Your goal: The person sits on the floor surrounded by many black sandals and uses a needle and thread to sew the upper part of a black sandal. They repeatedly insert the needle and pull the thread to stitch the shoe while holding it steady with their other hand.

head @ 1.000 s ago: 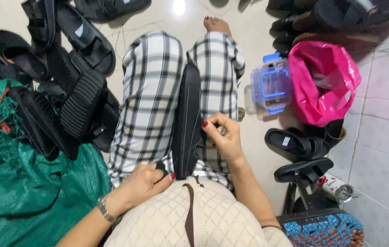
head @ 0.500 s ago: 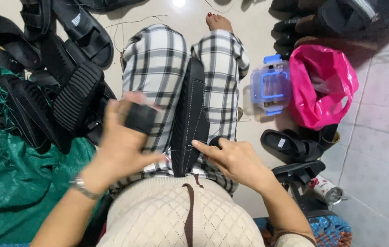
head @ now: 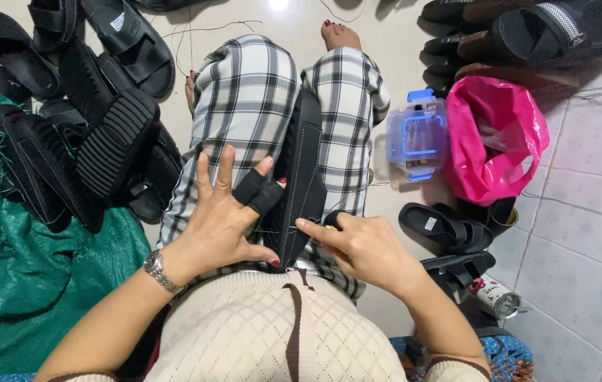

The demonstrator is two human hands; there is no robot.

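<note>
1. Sandal sole (head: 302,177): black, long, with pale stitching along its edge. It stands on edge between the person's thighs, in the lap of checked trousers (head: 244,106), its near end by the waist.
2. Left hand (head: 223,219): rests flat against the sole's left face, fingers (head: 205,177) spread apart and clamped on nothing. Two of them wear black protective sleeves (head: 258,191). A metal watch (head: 156,269) sits on the wrist.
3. Right hand (head: 357,244): at the sole's right edge near its lower end, thumb and forefinger pressed together on a small point there. It is probably a needle, but too small to tell. A thin thread (head: 272,230) seems to cross the sole between the two hands.
4. Step in hand, as a judgement: hand-stitching the sole's edge, the left hand steadying while the right works the stitch.
5. Next move, as a judgement: calls for a firm brace from the left hand and a straight pull or push at the seam line, sleeved fingers kept to the needle side.
6. Surroundings, left: a heap of black sandals (head: 103,141) on the tiled floor (head: 583,255), beside green netting (head: 25,283).
7. Surroundings, right: a clear box with blue lid (head: 417,138), a pink plastic bag (head: 499,134) touching it, and more black sandals (head: 449,226) near the right knee.
</note>
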